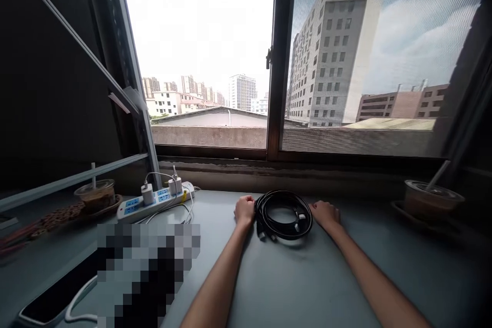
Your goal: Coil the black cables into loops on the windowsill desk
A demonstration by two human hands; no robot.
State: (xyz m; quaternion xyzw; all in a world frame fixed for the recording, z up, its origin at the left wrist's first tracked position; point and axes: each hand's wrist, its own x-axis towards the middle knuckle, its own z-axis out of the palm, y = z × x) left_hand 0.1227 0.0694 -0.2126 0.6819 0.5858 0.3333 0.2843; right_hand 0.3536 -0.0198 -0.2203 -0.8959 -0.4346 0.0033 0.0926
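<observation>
A coiled black cable (pixel 284 236) lies on the grey-blue table (pixel 292 287), its several plug ends showing at the lower left and right inside of the coil. My left hand (pixel 245 210) rests closed on the table just left of the coil, by its edge. On the other side, my right hand (pixel 326 214) lies closed with its fingers curled, close to the coil's right edge. Nothing can be seen in either hand.
A power strip (pixel 134 210) with white chargers stands at the left, near a cup (pixel 96 197). Another cup with a straw (pixel 432 200) is at the right. A dark phone-like device (pixel 57 289) lies front left, beside a pixelated area. Behind the table is a window (pixel 273 87).
</observation>
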